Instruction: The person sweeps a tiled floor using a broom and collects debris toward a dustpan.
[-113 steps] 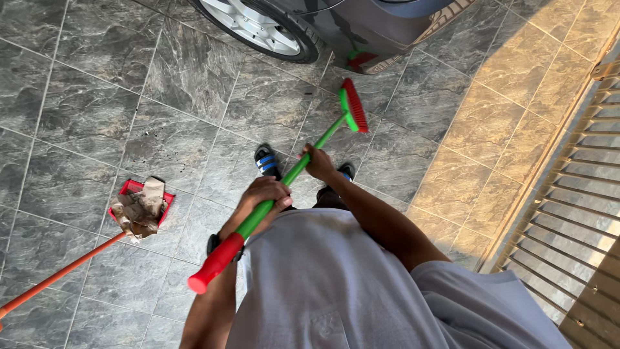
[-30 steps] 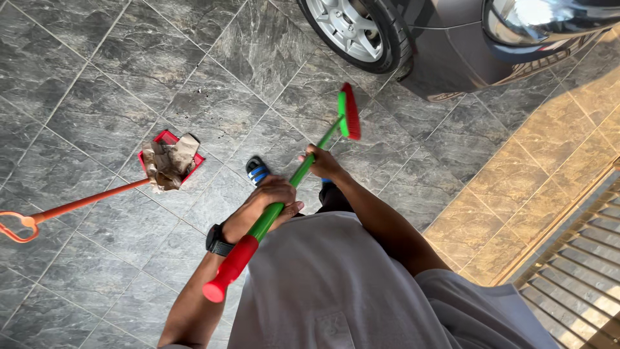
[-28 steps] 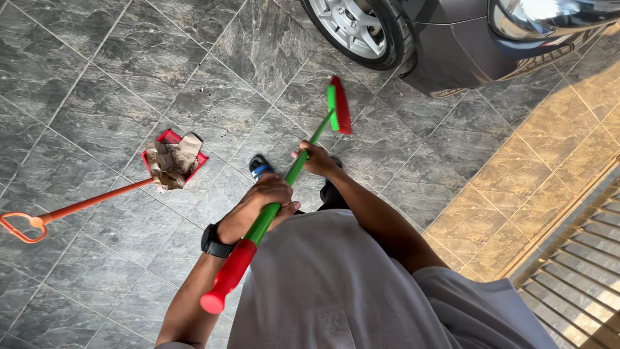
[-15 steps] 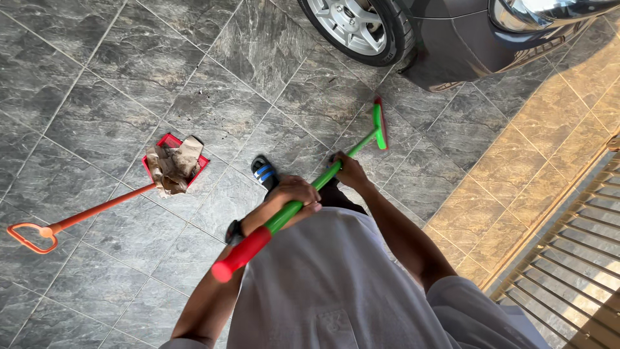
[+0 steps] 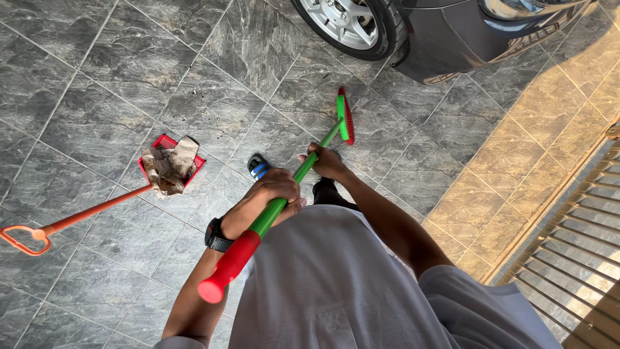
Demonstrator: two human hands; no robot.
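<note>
Head camera looked down on a grey tiled floor [image 5: 97, 129] beside a car wheel [image 5: 349, 22]. Left hand [image 5: 274, 190] and right hand [image 5: 326, 161] had their fingers wrapped tight around the green broom [image 5: 284, 197].

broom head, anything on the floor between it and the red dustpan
The person's own foot does: the blue-strapped sandal sits roughly on the line from the broom head to the red dustpan. Otherwise only tiled floor with fine dark specks shows there. Crumpled brown paper already fills the pan.
</note>
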